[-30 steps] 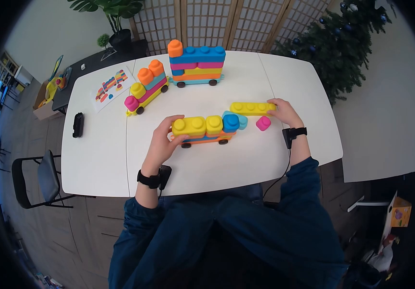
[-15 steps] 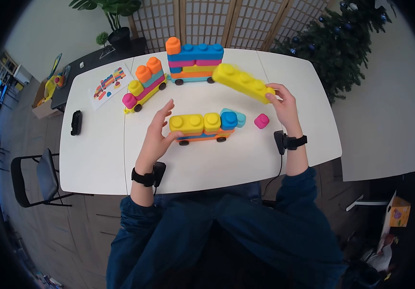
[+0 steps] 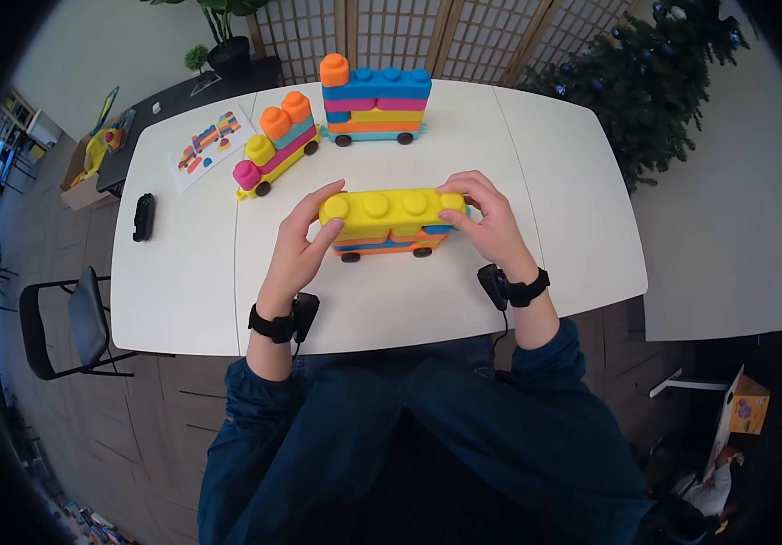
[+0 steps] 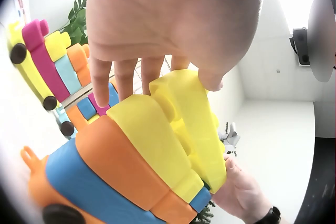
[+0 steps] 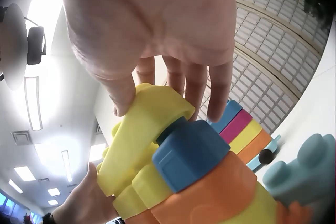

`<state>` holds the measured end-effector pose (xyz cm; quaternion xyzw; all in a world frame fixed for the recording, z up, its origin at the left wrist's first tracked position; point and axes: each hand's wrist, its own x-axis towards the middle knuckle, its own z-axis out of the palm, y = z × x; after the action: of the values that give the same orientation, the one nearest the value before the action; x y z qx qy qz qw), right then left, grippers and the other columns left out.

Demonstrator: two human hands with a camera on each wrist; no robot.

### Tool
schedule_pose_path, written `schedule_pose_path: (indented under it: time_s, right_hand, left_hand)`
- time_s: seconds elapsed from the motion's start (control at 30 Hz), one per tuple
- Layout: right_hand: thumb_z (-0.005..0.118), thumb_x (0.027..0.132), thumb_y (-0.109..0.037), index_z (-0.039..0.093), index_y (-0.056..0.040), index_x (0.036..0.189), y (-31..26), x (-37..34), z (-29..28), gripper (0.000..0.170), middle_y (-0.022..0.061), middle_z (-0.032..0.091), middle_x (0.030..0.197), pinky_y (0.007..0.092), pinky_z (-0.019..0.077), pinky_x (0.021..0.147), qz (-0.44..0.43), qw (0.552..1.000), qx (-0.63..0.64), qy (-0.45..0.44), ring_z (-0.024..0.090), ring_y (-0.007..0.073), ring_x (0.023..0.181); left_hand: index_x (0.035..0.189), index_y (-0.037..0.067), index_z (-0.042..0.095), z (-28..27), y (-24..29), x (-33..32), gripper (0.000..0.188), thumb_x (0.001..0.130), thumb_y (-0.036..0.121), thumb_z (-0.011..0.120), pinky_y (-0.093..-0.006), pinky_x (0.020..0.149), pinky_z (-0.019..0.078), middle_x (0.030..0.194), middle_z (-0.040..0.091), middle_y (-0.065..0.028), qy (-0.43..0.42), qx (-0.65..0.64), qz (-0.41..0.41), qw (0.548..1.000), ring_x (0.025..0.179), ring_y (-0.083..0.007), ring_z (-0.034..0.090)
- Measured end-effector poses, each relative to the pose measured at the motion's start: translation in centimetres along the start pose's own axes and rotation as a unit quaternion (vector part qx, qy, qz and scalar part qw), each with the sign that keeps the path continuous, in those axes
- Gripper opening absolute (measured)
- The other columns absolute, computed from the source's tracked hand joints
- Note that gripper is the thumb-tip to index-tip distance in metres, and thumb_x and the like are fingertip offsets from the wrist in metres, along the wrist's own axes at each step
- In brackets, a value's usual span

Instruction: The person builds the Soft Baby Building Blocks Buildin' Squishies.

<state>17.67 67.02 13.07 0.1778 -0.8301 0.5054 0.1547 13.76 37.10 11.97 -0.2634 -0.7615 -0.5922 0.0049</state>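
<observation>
Both hands grip a long yellow block with several studs, one hand at each end. The left hand has its thumb on the near side and fingers at the far side; the right hand pinches the other end likewise. Below the block stands a wheeled toy wagon of orange, blue and yellow blocks. In the right wrist view the long block sits tilted close over the wagon's blue block and yellow block. A gap shows between them in the left wrist view, where yellow studs appear.
Behind stand a yellow-based wagon and a taller blue-topped wagon. A picture sheet and a black object lie left on the white table. A teal block lies beside the wagon.
The right hand has lifted the long yellow block off the table and brought it left over the near wagon. The left hand let go of the wagon and took the block's left end.
</observation>
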Motion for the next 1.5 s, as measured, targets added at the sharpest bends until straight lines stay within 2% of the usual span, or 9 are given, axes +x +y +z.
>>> schedule_pose_path:
  time_s: [0.43, 0.6, 0.8, 0.9, 1.0, 1.07, 1.2, 1.3, 1.5]
  right_hand:
    - [0.072, 0.091, -0.009, 0.065, -0.003, 0.113, 1.3, -0.5, 1.5, 0.024, 0.0081, 0.064, 0.112, 0.0307, 0.0487, 0.095, 0.041, 0.996, 0.073, 0.006, 0.062, 0.0201, 0.105]
    - [0.072, 0.091, -0.009, 0.064, -0.0037, 0.114, 1.8, -0.8, 1.8, 0.024, 0.0072, 0.065, 0.113, 0.0303, 0.0478, 0.095, 0.052, 0.995, 0.087, 0.016, 0.062, 0.0191, 0.105]
    - [0.062, 0.1, -0.021, 0.064, -0.0052, 0.124, 1.4, -0.4, 0.1, 0.028, 0.0084, 0.066, 0.12, 0.0323, 0.0473, 0.098, 0.031, 0.994, 0.107, 0.0, 0.061, 0.02, 0.113]
    - [0.057, 0.103, -0.023, 0.062, -0.0067, 0.13, 1.2, -0.1, -1.2, 0.033, 0.0108, 0.065, 0.125, 0.0337, 0.047, 0.1, 0.093, 0.986, 0.106, 0.094, 0.061, 0.0231, 0.116]
    - [0.06, 0.099, -0.016, 0.06, -0.0072, 0.131, 4.5, -0.6, -0.9, 0.033, 0.0117, 0.064, 0.127, 0.0372, 0.0482, 0.101, 0.158, 0.98, -0.11, 0.053, 0.061, 0.0266, 0.117]
    - [0.069, 0.09, -0.016, 0.06, -0.008, 0.129, 6.1, -1.4, -0.1, 0.041, 0.0154, 0.064, 0.124, 0.0405, 0.0508, 0.099, 0.127, 0.939, -0.309, -0.085, 0.061, 0.0332, 0.115]
    - [0.074, 0.083, -0.012, 0.059, -0.0077, 0.126, 6.6, -1.2, 1.2, 0.046, 0.0136, 0.064, 0.119, 0.0436, 0.052, 0.097, 0.196, 0.919, -0.312, -0.138, 0.061, 0.0338, 0.114]
    - [0.074, 0.081, -0.009, 0.058, -0.0071, 0.124, 6.2, -0.8, 0.8, 0.046, 0.0124, 0.064, 0.116, 0.0448, 0.0519, 0.094, 0.173, 0.926, -0.316, -0.116, 0.061, 0.0344, 0.111]
    - [0.07, 0.086, -0.007, 0.059, -0.0048, 0.123, 2.2, 2.5, -2.2, 0.039, 0.0162, 0.061, 0.119, 0.0432, 0.0504, 0.092, -0.003, 0.954, -0.273, 0.125, 0.06, 0.0354, 0.107]
  left_hand:
    - [0.134, 0.006, 0.06, 0.2, -1.2, 0.1, 0.038, 0.098, 0.02, 0.066, -0.0385, 0.102, 0.0497, 0.126, 0.067, -0.0108, -0.004, -0.02, -0.048, 0.999, 0.115, -0.0224, 0.064]
    - [0.137, 0.004, 0.056, 0.1, -1.3, 0.1, 0.037, 0.101, 0.013, 0.059, -0.0307, 0.101, 0.046, 0.128, 0.062, -0.0071, -0.016, -0.016, -0.043, 0.999, 0.112, -0.0151, 0.061]
    - [0.139, 0.004, 0.055, -0.2, -0.3, 0.4, 0.043, 0.098, 0.014, 0.063, -0.0367, 0.106, 0.0455, 0.135, 0.062, -0.011, -0.01, 0.025, -0.023, 0.999, 0.124, -0.0226, 0.059]
    - [0.139, 0.005, 0.055, -0.1, -0.4, 0.2, 0.048, 0.093, 0.015, 0.068, -0.0398, 0.107, 0.0451, 0.137, 0.061, -0.0129, 0.012, 0.013, 0.002, 1.0, 0.129, -0.0259, 0.057]
    - [0.137, 0.005, 0.057, 0.0, -0.5, 0.3, 0.051, 0.089, 0.013, 0.073, -0.0404, 0.107, 0.0453, 0.134, 0.063, -0.0123, 0.0, 0.024, 0.015, 1.0, 0.126, -0.0255, 0.058]
    - [0.135, 0.004, 0.058, 0.0, -0.4, 0.4, 0.05, 0.088, 0.012, 0.075, -0.04, 0.107, 0.0457, 0.131, 0.064, -0.0119, -0.002, 0.042, 0.01, 0.999, 0.124, -0.0251, 0.059]
    - [0.13, 0.003, 0.06, 0.1, -0.8, 0.4, 0.046, 0.087, 0.009, 0.076, -0.0386, 0.105, 0.0474, 0.125, 0.066, -0.0109, -0.004, 0.051, 0.005, 0.999, 0.118, -0.0235, 0.063]
    - [0.129, 0.002, 0.06, 0.0, -0.7, 0.5, 0.045, 0.088, 0.01, 0.076, -0.0378, 0.105, 0.0481, 0.125, 0.066, -0.0113, -0.005, 0.034, 0.004, 0.999, 0.117, -0.0228, 0.063]
    - [0.129, 0.002, 0.059, 0.1, -1.0, 0.6, 0.047, 0.087, 0.01, 0.078, -0.0379, 0.106, 0.0478, 0.126, 0.066, -0.0115, -0.008, 0.043, -0.007, 0.999, 0.117, -0.0228, 0.063]
